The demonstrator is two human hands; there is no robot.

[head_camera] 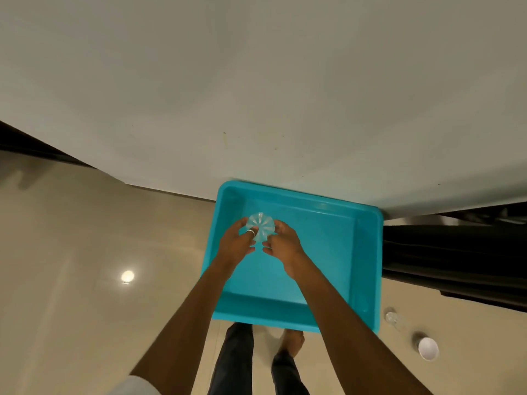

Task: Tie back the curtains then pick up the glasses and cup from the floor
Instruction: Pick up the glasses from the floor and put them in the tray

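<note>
A clear ribbed glass [261, 225] is inside a turquoise plastic tub [368, 269] on the floor by the wall. My left hand [238, 245] and my right hand [282, 245] both hold the glass, fingers curled round its sides; my left hand wears a ring. Another clear glass [394, 317] stands on the floor just right of the tub. A white cup [427, 348] sits on the floor further right and nearer me. A dark curtain [456, 258] hangs to the right of the tub.
A pale wall [256, 95] fills the upper view, with dark skirting at its base. The beige tiled floor [85, 252] reflects a ceiling light at the left. My legs and a bare foot [292, 342] stand just in front of the tub.
</note>
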